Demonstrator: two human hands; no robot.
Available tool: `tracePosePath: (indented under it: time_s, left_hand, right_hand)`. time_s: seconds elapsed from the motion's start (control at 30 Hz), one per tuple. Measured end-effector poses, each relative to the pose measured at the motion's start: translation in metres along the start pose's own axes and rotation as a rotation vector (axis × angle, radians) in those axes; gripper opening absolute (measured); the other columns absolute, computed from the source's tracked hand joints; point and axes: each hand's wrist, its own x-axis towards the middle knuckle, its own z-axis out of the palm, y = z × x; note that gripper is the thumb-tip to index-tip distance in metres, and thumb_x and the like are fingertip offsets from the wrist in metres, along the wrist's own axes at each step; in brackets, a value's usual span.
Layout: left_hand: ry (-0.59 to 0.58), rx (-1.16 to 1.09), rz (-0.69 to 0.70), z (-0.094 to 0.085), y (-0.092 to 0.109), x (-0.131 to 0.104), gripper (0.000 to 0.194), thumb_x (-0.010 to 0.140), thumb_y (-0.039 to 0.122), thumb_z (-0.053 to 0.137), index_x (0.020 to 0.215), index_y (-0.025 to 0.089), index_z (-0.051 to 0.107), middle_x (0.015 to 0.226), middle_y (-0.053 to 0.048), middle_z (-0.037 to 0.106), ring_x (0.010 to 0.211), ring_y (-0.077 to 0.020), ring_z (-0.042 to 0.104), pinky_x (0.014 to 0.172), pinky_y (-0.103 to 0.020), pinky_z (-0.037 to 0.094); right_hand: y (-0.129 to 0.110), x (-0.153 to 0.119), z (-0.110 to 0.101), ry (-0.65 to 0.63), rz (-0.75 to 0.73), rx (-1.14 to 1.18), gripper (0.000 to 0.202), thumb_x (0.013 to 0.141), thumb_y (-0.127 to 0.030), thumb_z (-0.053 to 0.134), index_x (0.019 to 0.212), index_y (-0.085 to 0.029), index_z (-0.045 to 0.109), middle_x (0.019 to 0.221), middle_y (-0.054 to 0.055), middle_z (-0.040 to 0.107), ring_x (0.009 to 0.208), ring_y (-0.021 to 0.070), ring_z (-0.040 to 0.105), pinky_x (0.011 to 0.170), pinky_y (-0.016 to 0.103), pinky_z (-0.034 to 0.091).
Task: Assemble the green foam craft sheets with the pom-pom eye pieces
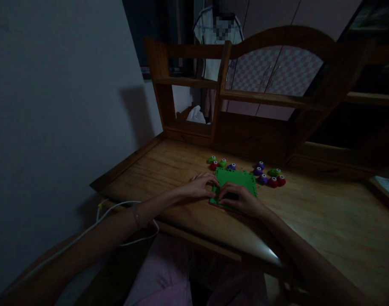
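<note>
A thin green board (236,178) with small holes along its edges lies on the wooden desk, and a reddish layer shows under its near edge. At the board's left side, my left hand (200,187) curls its fingers and thumb against the edge. My right hand (240,199) is over the board's near left part, with thumb and fingers pinched together close to the left edge; whatever is between them is too small to make out. Beyond the board sit small one-eyed toy figures: green (222,163), red (214,166) and purple (231,167).
More figures stand right of the board, including purple (262,179), red (272,182) and green (274,172) ones. A wooden shelf unit (220,91) rises behind the desk (325,212). A white cable (117,204) loops by the left forearm at the desk's front edge.
</note>
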Motion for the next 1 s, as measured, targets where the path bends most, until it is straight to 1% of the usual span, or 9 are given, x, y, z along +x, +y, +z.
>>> tracePosePath:
  time_s: [0.13,0.2,0.37,0.5,0.6,0.7,0.8,0.9,1.0]
  left_hand:
    - [0.014,0.017,-0.029,0.001,0.002,-0.001,0.035,0.073,0.037,0.066,0.107,0.032,0.062,0.125,0.003,0.053,0.124,-0.0232,0.04,0.107,-0.038,0.028]
    - [0.024,0.022,-0.045,0.001,0.002,-0.001,0.033,0.074,0.038,0.065,0.107,0.032,0.062,0.126,0.003,0.053,0.125,-0.0227,0.04,0.107,-0.037,0.027]
    - [-0.002,0.034,-0.052,0.001,0.002,0.001,0.037,0.072,0.04,0.068,0.108,0.032,0.062,0.127,0.003,0.053,0.126,-0.0231,0.038,0.107,-0.036,0.027]
    - [0.0,0.042,-0.053,0.001,0.003,0.0,0.041,0.069,0.037,0.07,0.108,0.032,0.062,0.125,0.003,0.053,0.124,-0.0232,0.04,0.106,-0.035,0.028]
    - [0.021,0.037,-0.049,0.001,0.005,-0.001,0.04,0.068,0.036,0.07,0.108,0.031,0.062,0.124,0.002,0.054,0.122,-0.0234,0.041,0.105,-0.036,0.029]
    - [0.019,0.026,-0.063,0.0,0.006,-0.001,0.039,0.068,0.037,0.07,0.106,0.032,0.063,0.124,0.002,0.054,0.123,-0.0243,0.041,0.105,-0.037,0.029]
    - [0.008,0.026,-0.064,0.0,0.006,0.0,0.038,0.068,0.039,0.07,0.105,0.032,0.063,0.122,0.002,0.054,0.123,-0.0245,0.04,0.106,-0.038,0.028]
    - [0.006,0.029,-0.048,-0.001,0.006,0.0,0.039,0.068,0.041,0.071,0.105,0.032,0.063,0.124,0.002,0.053,0.123,-0.0241,0.04,0.106,-0.038,0.027]
    - [0.009,0.029,-0.044,-0.001,0.007,-0.001,0.039,0.069,0.041,0.071,0.106,0.032,0.062,0.125,0.003,0.053,0.123,-0.0238,0.04,0.106,-0.037,0.027]
  right_hand:
    - [0.0,-0.006,-0.005,0.039,0.077,-0.004,0.025,0.081,-0.035,0.066,0.103,-0.023,0.065,0.102,0.004,0.064,0.099,0.0202,0.059,0.091,0.035,0.044]
    - [0.0,-0.008,-0.005,0.053,0.107,-0.024,0.027,0.081,-0.036,0.066,0.105,-0.023,0.064,0.103,0.005,0.064,0.099,0.0204,0.059,0.091,0.035,0.044]
    - [-0.002,-0.004,0.003,0.085,0.116,-0.073,0.017,0.083,-0.034,0.064,0.094,-0.021,0.066,0.096,0.005,0.063,0.092,0.0191,0.059,0.086,0.034,0.046]
    - [-0.002,0.0,0.009,0.087,0.09,-0.107,0.012,0.084,-0.031,0.063,0.089,-0.021,0.066,0.092,0.004,0.064,0.089,0.0186,0.059,0.085,0.033,0.045]
    - [-0.001,0.001,0.011,0.099,0.074,-0.113,0.01,0.084,-0.03,0.063,0.088,-0.021,0.067,0.091,0.004,0.064,0.09,0.0188,0.06,0.086,0.034,0.044]
    - [-0.001,0.0,0.01,0.104,0.079,-0.084,0.012,0.084,-0.032,0.063,0.086,-0.021,0.068,0.089,0.005,0.065,0.089,0.0192,0.06,0.085,0.034,0.044]
    - [-0.001,-0.003,0.008,0.086,0.078,-0.025,0.016,0.082,-0.036,0.065,0.083,-0.021,0.07,0.089,0.005,0.065,0.09,0.0194,0.06,0.085,0.034,0.045]
    - [-0.002,-0.007,0.003,0.041,0.072,0.028,0.017,0.081,-0.037,0.066,0.082,-0.021,0.071,0.095,0.005,0.064,0.093,0.0192,0.06,0.087,0.034,0.045]
    - [-0.003,-0.011,-0.005,0.005,0.072,0.047,0.019,0.08,-0.036,0.067,0.093,-0.022,0.071,0.104,0.005,0.063,0.1,0.0199,0.059,0.092,0.036,0.044]
